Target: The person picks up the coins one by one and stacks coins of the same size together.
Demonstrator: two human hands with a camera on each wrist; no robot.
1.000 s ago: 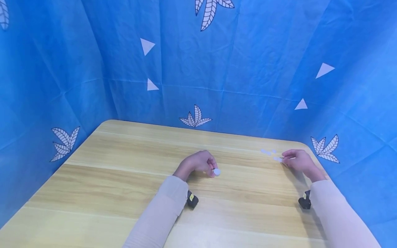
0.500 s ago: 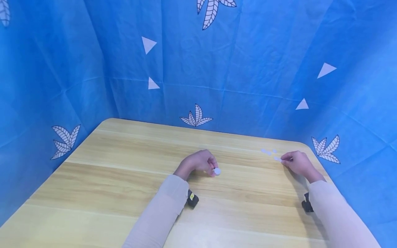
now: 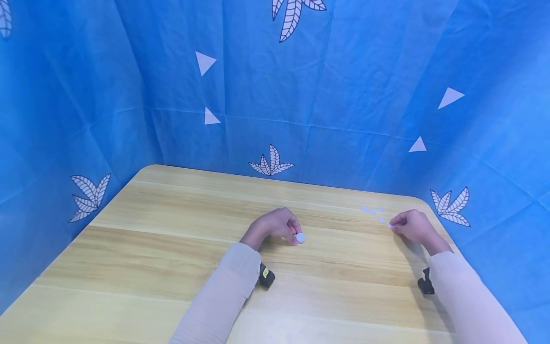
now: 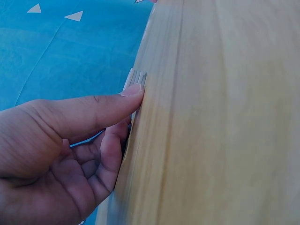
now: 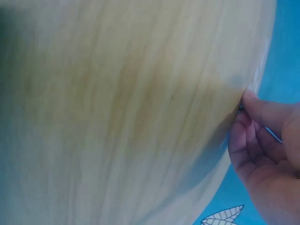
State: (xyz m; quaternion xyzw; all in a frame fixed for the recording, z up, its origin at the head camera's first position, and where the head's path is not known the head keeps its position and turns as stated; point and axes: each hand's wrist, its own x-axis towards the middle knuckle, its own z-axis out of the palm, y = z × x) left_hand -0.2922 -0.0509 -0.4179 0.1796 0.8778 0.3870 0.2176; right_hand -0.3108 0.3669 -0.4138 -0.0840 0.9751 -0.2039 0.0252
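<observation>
In the head view my left hand (image 3: 277, 224) is near the middle of the table, pinching a short stack of white round discs (image 3: 301, 237). The left wrist view shows several thin layers in that stack (image 4: 135, 77), edge-on beyond the thumb tip. At the far right my right hand (image 3: 413, 225) pinches one white disc (image 3: 389, 225) low at the tabletop. Fingers mostly cover this disc in the right wrist view, where the thumb (image 5: 265, 112) and fingertips come together. Several more small white discs (image 3: 372, 212) lie flat just left of the right hand.
The wood-grain table (image 3: 172, 215) has rounded far corners. Blue cloth (image 3: 275, 86) with white leaves and triangles hangs behind and along both sides. Each wrist carries a black camera, the left one (image 3: 267, 276) beside the sleeve.
My right hand has closed its fingertips on a disc and drawn it slightly right, away from the disc beside it. The left hand with its stack has stayed put.
</observation>
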